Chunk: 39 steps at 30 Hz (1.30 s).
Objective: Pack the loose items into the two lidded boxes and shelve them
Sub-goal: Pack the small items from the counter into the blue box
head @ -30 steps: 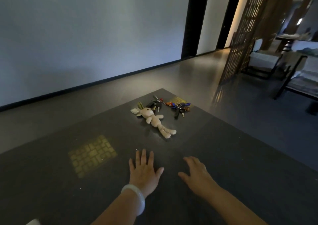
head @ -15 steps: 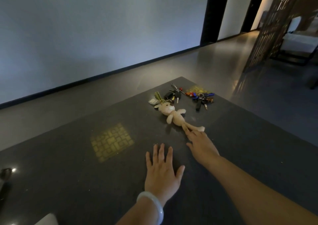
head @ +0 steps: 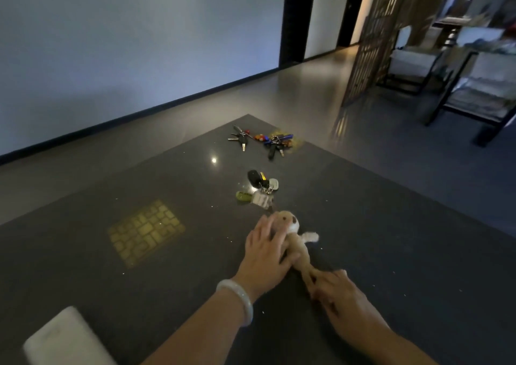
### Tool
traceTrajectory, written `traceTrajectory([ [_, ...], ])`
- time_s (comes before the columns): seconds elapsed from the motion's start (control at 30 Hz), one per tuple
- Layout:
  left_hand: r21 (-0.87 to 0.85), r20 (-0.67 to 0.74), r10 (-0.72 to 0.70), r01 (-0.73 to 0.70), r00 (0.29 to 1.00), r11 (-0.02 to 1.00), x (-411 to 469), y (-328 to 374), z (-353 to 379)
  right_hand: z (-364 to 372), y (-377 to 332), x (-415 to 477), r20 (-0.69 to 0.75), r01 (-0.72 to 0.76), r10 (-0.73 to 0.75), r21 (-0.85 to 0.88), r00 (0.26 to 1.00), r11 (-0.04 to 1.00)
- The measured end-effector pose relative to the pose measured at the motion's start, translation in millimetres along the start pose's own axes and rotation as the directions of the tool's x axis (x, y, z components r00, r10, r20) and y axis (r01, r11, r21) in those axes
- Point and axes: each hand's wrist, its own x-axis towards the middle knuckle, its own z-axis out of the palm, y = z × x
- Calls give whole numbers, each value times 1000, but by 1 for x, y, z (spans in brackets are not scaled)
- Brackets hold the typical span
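Plush bunny [head: 298, 248] lies face up on the dark table [head: 391, 253], close to me, with its head pointing away. My right hand [head: 343, 300] pinches its long thin legs, with my fingers curled round them. My left hand [head: 265, 255] rests against its head and shoulder. Those fingers are almost straight, touching the bunny but not closed round it. That part is a bit blurry, so I cannot tell what my thumb is doing.

I think the bunny is soft, light and floppy. It will squash and it will not break. The legs are skinny, so if I lift it by them it will dangle and swing. The fat middle looks like the best place to hold it.

A little chain seems to run from the bunny's head to a bunch of keys and tags [head: 259, 187] just past it. Those are hard and I think they are heavier than the toy. They could drag, clink and scrape the shiny table, so I should scoop them up with my other hand.

Two more key bunches, one mostly silver [head: 240, 137] and one with bright colours [head: 277, 142], lie side by side at the far corner. Something white [head: 64, 339] sits at the near left edge. It may be a box, but I cannot tell.
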Motion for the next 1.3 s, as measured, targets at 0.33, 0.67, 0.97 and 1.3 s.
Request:
traceTrajectory([
  [0.33,-82,57,-67,72,996,994,-52,58,44,-21,-2,-93,53,-341,337,173,940,924],
  [0.67,-262,368,-95,201,925,944,-135,96,32,2,-44,-123,114,-358,348,83,930,930],
  [0.97,-249,281,-3,76,960,966,-147,121,23,18,-40,-181,69,-538,534,156,843,828],
  [1.3,126,396,83,-144,915,981,-122,128,37,-5,-22,-234,94,-625,635,332,767,706],
])
